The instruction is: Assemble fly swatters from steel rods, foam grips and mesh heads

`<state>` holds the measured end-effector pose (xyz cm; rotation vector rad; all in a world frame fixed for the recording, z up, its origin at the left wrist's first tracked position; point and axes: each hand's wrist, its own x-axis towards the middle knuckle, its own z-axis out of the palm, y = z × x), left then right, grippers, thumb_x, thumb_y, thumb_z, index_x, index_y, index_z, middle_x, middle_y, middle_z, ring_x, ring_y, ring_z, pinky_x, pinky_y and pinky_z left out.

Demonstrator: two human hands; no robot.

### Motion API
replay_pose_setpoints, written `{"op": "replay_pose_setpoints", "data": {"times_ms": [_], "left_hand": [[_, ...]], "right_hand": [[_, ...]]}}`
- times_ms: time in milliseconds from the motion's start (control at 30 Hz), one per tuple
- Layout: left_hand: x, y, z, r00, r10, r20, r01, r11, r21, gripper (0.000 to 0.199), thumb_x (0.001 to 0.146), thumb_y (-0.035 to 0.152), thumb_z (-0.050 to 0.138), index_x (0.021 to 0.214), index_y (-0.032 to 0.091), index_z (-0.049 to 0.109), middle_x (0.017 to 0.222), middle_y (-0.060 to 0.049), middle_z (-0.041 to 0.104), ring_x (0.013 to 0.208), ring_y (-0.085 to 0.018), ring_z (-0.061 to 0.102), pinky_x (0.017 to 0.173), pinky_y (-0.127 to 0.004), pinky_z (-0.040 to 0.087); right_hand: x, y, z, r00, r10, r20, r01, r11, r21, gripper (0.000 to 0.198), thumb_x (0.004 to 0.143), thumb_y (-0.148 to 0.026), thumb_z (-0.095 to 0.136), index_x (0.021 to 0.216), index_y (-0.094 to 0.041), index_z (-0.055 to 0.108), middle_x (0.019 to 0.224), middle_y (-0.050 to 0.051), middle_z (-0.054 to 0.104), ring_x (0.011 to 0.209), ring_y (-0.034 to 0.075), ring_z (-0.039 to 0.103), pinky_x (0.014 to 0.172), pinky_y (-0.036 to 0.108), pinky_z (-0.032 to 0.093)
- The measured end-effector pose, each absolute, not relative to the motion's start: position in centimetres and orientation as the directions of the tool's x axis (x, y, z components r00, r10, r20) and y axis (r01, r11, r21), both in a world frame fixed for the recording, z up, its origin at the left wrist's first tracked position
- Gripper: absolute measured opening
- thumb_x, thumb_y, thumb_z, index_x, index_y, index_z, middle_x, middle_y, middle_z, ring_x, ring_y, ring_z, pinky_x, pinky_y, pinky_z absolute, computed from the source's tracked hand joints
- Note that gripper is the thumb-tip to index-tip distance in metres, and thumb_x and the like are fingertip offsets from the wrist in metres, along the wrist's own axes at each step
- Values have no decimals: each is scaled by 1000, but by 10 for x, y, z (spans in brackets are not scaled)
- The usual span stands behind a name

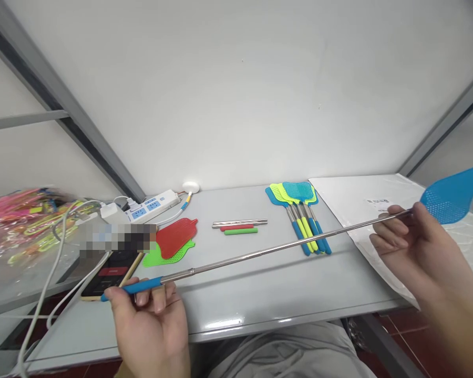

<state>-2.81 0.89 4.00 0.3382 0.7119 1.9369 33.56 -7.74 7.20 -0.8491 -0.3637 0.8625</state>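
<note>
A blue fly swatter [256,254] with a long extended metal rod spans the view above the table. My left hand [150,315] is closed on its blue handle at the lower left. Over at the right, my right hand [413,241] pinches the rod just below the blue perforated head [449,194]. Beneath the rod, several assembled swatters [299,215] in blue and yellow-green lie in a bunch. Left of them rest metal rods [240,223], a red handle [238,227] and a green handle [241,231]. A red swatter head [177,237] partly covers a green swatter head [169,257].
A white power strip [153,206] with cables and a phone [106,278] sit on the table's left side. Plastic-bagged pink and yellow items [35,220] are at far left. A white package [350,210] lies on the right. Grey metal posts stand at both sides.
</note>
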Motion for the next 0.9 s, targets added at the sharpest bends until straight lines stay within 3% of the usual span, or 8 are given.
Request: {"op": "replay_pose_setpoints", "data": {"times_ms": [233, 400, 533, 700, 800, 867, 900], "left_hand": [[-15, 3, 40, -463, 879, -114, -713, -293, 638, 31, 98, 41, 51, 76, 19, 47, 56, 10, 33, 40, -6, 22, 41, -17, 34], [27, -14, 31, -401, 904, -146, -707, -204, 677, 26, 94, 40, 59, 80, 19, 52, 54, 10, 33, 39, -5, 24, 45, -18, 38], [57, -36, 28, -246, 949, -199, -739, -51, 672, 23, 90, 39, 65, 83, 19, 56, 52, 10, 33, 39, -4, 27, 41, -17, 32], [56, -45, 31, -232, 962, -147, -724, -70, 686, 25, 92, 42, 60, 82, 19, 58, 52, 8, 35, 39, -4, 31, 43, -18, 35], [45, -39, 34, -236, 961, -143, -735, -80, 673, 27, 93, 43, 58, 82, 19, 59, 51, 8, 35, 37, -4, 31, 41, -19, 34], [35, -32, 37, -266, 951, -156, -749, -103, 654, 28, 93, 42, 58, 79, 18, 59, 49, 9, 34, 35, -3, 27, 40, -19, 32], [29, -29, 39, -288, 945, -155, -750, -122, 650, 28, 93, 42, 59, 77, 18, 58, 49, 9, 33, 34, -3, 26, 40, -19, 32]], "right_hand": [[336, -64, 68, 709, 705, -10, -453, 444, -773, 13, 89, -30, 67, 83, -18, 65, 55, -8, 29, 47, 6, 20, 41, 18, 26], [297, -53, 64, 783, 622, 18, -360, 476, -803, 20, 90, -34, 64, 78, -17, 65, 50, -7, 36, 47, 7, 26, 43, 19, 28], [249, -55, 55, 665, 746, -23, -421, 349, -837, 25, 89, -40, 64, 81, -17, 69, 47, -7, 41, 45, 6, 31, 45, 21, 31], [237, -65, 52, 616, 787, 22, -413, 346, -842, 27, 91, -44, 61, 92, -19, 71, 51, -5, 47, 45, 7, 34, 47, 21, 34], [246, -68, 52, 504, 863, 23, -452, 286, -845, 50, 85, -63, 59, 114, -23, 67, 59, -5, 49, 45, 7, 34, 44, 22, 33], [256, -69, 52, 478, 878, 16, -490, 282, -825, 66, 77, -77, 55, 114, -24, 65, 62, -5, 49, 44, 7, 31, 42, 23, 32], [262, -69, 53, 505, 863, 16, -494, 304, -815, 64, 74, -78, 56, 109, -24, 66, 63, -6, 49, 43, 7, 30, 41, 23, 33]]}}
